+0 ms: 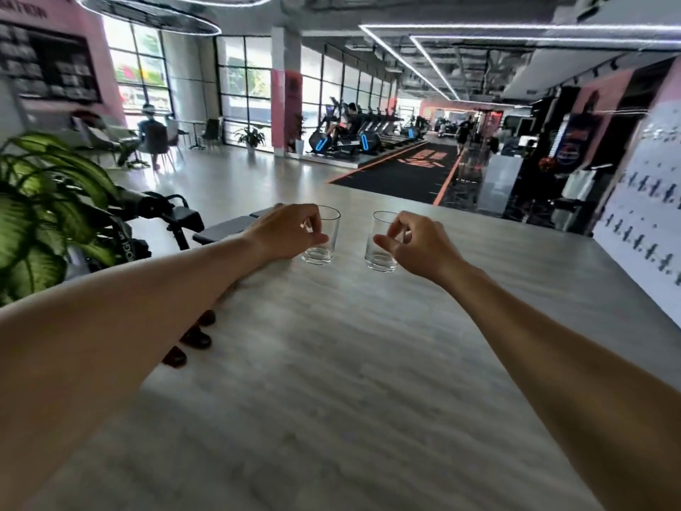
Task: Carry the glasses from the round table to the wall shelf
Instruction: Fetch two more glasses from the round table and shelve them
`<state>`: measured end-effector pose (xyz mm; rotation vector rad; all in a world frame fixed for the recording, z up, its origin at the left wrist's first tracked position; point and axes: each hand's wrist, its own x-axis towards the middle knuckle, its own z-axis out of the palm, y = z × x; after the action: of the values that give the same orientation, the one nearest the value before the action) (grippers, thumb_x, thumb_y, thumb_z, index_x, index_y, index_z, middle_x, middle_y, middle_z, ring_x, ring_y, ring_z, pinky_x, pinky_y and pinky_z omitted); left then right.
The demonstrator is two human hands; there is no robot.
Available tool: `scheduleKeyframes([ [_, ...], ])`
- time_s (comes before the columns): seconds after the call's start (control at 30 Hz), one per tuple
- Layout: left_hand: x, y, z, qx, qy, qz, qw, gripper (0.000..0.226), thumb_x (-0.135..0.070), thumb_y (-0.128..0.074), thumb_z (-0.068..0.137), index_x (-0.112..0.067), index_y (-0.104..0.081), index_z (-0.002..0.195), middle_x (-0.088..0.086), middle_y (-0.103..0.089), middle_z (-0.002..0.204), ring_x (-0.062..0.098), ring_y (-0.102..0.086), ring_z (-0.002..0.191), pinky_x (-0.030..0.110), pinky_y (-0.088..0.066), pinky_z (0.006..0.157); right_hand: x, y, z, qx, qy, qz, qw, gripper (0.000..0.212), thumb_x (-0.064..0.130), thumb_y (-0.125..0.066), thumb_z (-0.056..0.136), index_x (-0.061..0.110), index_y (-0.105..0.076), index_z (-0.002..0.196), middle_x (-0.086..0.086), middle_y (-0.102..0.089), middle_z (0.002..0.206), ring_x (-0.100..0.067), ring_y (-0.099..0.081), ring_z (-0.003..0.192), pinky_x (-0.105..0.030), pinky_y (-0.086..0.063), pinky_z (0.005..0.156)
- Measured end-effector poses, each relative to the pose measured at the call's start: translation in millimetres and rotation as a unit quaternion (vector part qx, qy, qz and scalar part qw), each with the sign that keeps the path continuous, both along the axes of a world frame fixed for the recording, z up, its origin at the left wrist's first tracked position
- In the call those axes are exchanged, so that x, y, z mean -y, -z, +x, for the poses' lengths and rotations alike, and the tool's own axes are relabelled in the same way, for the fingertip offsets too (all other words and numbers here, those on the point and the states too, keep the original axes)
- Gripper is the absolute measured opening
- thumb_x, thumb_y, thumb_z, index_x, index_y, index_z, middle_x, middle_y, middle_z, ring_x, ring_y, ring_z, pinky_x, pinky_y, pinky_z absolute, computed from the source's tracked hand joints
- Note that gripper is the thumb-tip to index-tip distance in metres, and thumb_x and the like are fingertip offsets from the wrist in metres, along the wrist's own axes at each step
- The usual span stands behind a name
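Two clear, empty drinking glasses are held out in front of me above a grey wood-look floor. My left hand point(291, 230) grips the left glass point(324, 237) from its left side, fingers wrapped round the upper wall. My right hand point(416, 245) pinches the right glass point(381, 248) from its right side near the rim. Both glasses are upright and a small gap separates them. No round table or wall shelf can be made out in this view.
A leafy green plant point(40, 208) and a black exercise bench point(206, 226) stand at my left. A black mat lane point(409, 171) and treadmills point(353, 134) lie ahead. A white patterned wall point(648, 215) runs along the right. People are seated at far left.
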<state>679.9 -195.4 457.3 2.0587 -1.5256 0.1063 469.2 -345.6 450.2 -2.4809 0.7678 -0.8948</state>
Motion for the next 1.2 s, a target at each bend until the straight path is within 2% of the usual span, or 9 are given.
scheduleKeyframes([
  [0.17,8,-6,93,0.005,-0.029,-0.009,1.000,0.018,-0.042,-0.073,0.082,-0.029,-0.060,0.083,-0.009,-0.069,0.089,0.019,-0.070,0.092,0.036,-0.055,0.082,24,-3,109,0.005,-0.029,0.014,0.999,0.026,0.051,-0.073,0.079,0.030,-0.059,0.074,0.010,-0.061,0.075,-0.003,-0.056,0.075,-0.022,-0.036,0.056],
  [0.37,14,-25,213,0.029,-0.048,-0.020,0.998,0.018,-0.045,-0.071,0.085,-0.032,-0.060,0.088,-0.009,-0.070,0.105,0.014,-0.069,0.097,0.032,-0.053,0.083,46,-23,239,0.017,-0.063,0.005,0.998,0.028,0.052,-0.078,0.075,0.029,-0.063,0.071,0.009,-0.064,0.078,-0.010,-0.062,0.080,-0.026,-0.044,0.064],
  [0.5,17,-35,285,0.032,-0.075,-0.020,0.996,0.018,-0.044,-0.071,0.085,-0.031,-0.060,0.088,-0.009,-0.066,0.101,0.015,-0.069,0.097,0.034,-0.054,0.083,57,-31,324,0.028,-0.085,0.010,0.996,0.027,0.051,-0.079,0.074,0.030,-0.062,0.070,0.009,-0.065,0.080,-0.007,-0.061,0.082,-0.026,-0.044,0.065],
  [0.7,2,-41,393,0.044,-0.140,-0.020,0.989,0.019,-0.045,-0.071,0.085,-0.030,-0.059,0.088,-0.004,-0.068,0.108,0.018,-0.067,0.098,0.027,-0.045,0.068,59,-36,469,0.028,-0.164,0.002,0.986,0.028,0.051,-0.080,0.072,0.031,-0.061,0.066,0.011,-0.063,0.077,-0.007,-0.060,0.079,-0.023,-0.040,0.062],
  [0.8,-14,-39,446,0.059,-0.193,-0.015,0.979,0.020,-0.045,-0.070,0.085,-0.029,-0.060,0.091,0.001,-0.069,0.114,0.019,-0.066,0.097,0.028,-0.047,0.074,56,-36,543,0.033,-0.218,0.000,0.975,0.029,0.051,-0.080,0.072,0.030,-0.061,0.066,0.013,-0.063,0.076,-0.008,-0.059,0.076,-0.022,-0.038,0.061],
  [0.9,-34,-39,497,0.066,-0.254,0.001,0.965,0.022,-0.050,-0.072,0.083,-0.033,-0.058,0.086,-0.003,-0.069,0.108,0.015,-0.062,0.091,0.028,-0.043,0.072,49,-36,618,0.044,-0.277,-0.010,0.960,0.028,0.050,-0.080,0.071,0.031,-0.060,0.064,0.017,-0.061,0.073,-0.004,-0.058,0.073,-0.020,-0.038,0.061],
  [1.0,-60,-43,542,0.059,-0.318,0.008,0.946,0.022,-0.050,-0.073,0.081,-0.034,-0.058,0.085,-0.006,-0.068,0.102,0.018,-0.064,0.094,0.031,-0.048,0.076,37,-39,687,0.063,-0.319,-0.012,0.946,0.027,0.049,-0.080,0.070,0.033,-0.060,0.060,0.018,-0.059,0.067,0.001,-0.056,0.071,-0.017,-0.036,0.057],
  [1.1,-87,-49,576,0.041,-0.382,0.005,0.923,0.024,-0.047,-0.077,0.079,-0.030,-0.061,0.086,-0.004,-0.068,0.096,0.021,-0.066,0.092,0.033,-0.052,0.081,22,-45,749,0.061,-0.371,-0.025,0.926,0.028,0.050,-0.081,0.070,0.031,-0.062,0.064,0.021,-0.058,0.071,0.008,-0.052,0.072,-0.016,-0.035,0.058],
  [1.2,-113,-53,607,0.035,-0.430,-0.016,0.902,0.023,-0.040,-0.080,0.078,-0.027,-0.062,0.085,-0.007,-0.064,0.092,0.020,-0.066,0.091,0.029,-0.048,0.077,0,-53,808,0.059,-0.430,-0.034,0.900,0.027,0.048,-0.082,0.072,0.031,-0.061,0.066,0.021,-0.057,0.076,0.007,-0.051,0.071,-0.015,-0.034,0.058],
])
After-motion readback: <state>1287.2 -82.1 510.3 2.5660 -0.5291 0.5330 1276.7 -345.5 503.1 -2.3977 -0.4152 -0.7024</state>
